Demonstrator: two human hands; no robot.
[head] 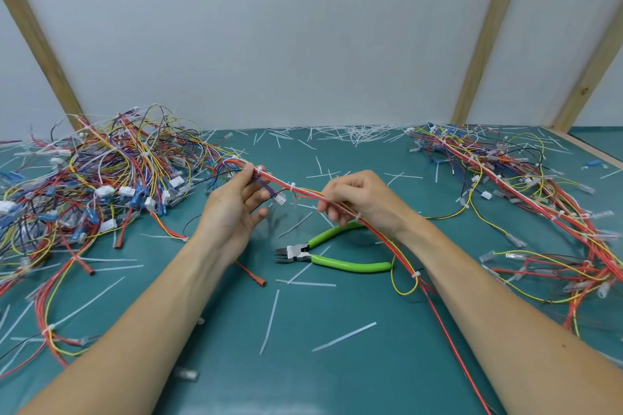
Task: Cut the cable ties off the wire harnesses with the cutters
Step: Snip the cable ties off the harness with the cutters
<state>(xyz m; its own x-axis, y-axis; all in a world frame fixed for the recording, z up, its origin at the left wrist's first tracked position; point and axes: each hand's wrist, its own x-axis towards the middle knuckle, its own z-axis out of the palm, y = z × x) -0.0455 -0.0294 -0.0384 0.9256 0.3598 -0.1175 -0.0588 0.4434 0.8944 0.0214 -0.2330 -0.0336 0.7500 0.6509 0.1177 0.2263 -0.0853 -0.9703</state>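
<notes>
Left hand [232, 209] and right hand [357, 199] pinch one wire harness [303, 190] taut.

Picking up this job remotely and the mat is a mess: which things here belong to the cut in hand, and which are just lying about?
In the job:
- wire harness, held taut between left hand and right hand
- white cable ties on it
- green-handled cutters, lying on the mat, not held

Lying about:
- left wire pile
- right wire pile
- cut tie scraps
</notes>
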